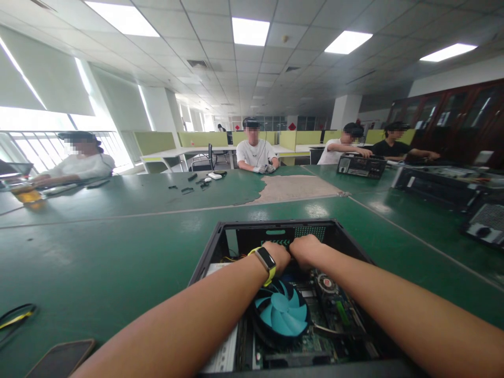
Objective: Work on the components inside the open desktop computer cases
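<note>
An uncovered black computer case point(338, 224) lies on the green table in front of me. Both my arms reach over it to the far inside wall. My left hand point(277, 256), with a yellow-banded smartwatch point(266, 258) on its wrist, is closed. Close beside it is my right hand point(306, 249), also closed. The fingertips of both point down and away, so whatever they grip is hidden. Nearer me is a cooling fan point(281, 310) with turquoise blades, above the motherboard point(307, 344). A smaller round fan point(327, 282) sits by my right forearm.
A phone point(59, 359) and a black-and-yellow cord point(18, 317) lie at the left front. Small dark parts point(188, 190) are scattered farther back. An amber drink point(27, 194) stands far left. More computer cases point(437, 186) are on the right. Several people sit around the table.
</note>
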`<state>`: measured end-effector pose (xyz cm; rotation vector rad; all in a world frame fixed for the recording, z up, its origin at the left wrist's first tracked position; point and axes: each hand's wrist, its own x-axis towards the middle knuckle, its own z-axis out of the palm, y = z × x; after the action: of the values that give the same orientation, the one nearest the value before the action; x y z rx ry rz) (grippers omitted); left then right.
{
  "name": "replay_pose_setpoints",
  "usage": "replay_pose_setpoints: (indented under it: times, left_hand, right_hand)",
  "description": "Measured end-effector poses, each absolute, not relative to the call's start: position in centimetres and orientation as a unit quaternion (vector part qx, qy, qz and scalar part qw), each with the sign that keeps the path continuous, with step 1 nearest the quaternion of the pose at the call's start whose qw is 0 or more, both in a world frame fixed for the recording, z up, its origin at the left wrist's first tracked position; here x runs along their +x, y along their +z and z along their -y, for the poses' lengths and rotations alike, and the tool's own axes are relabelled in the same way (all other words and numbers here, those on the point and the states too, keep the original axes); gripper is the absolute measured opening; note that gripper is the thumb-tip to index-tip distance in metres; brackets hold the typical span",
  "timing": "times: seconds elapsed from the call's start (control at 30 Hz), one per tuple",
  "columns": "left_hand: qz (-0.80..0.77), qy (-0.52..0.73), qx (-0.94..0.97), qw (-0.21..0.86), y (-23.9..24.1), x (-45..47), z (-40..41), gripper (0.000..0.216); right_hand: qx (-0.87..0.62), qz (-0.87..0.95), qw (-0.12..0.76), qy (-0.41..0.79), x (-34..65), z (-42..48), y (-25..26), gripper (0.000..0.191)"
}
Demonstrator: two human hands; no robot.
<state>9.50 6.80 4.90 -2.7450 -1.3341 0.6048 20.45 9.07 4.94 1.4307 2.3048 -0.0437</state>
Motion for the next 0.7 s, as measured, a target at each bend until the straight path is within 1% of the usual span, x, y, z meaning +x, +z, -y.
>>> replay_pose_setpoints:
  times: [0.23, 0.4, 0.5, 0.6, 0.63, 0.7]
  left_hand:
    - [0.43, 0.217, -0.876, 0.015, 5.6, 9.7, -6.8, 0.031]
    - [0.438, 0.223, -0.871, 0.009, 5.2, 9.7, -6.8, 0.032]
    - [0.442, 0.222, -0.869, 0.002, 6.2, 9.9, -7.0, 0.035]
    - [0.439, 0.203, -0.875, 0.0, 9.3, 9.5, -6.1, 0.037]
    - [0.434, 0.188, -0.881, 0.003, 10.4, 8.9, -5.1, 0.036]
    - [0.417, 0.118, -0.901, 0.026, 11.9, 6.9, -1.7, 0.037]
  right_hand:
    - [0.506, -0.828, 0.242, 0.003, 20.7, -8.7, 5.8, 0.059]
    - [0.506, -0.827, 0.243, 0.008, 20.8, -8.6, 6.2, 0.049]
    - [0.508, -0.831, 0.224, 0.011, 20.8, -7.9, 8.3, 0.043]
    - [0.483, -0.857, 0.175, -0.029, 22.1, -4.5, 11.7, 0.037]
    - [0.468, -0.871, 0.14, -0.042, 23.0, -2.4, 12.4, 0.035]
    - [0.445, -0.895, 0.017, -0.018, 25.1, 2.6, 12.0, 0.034]
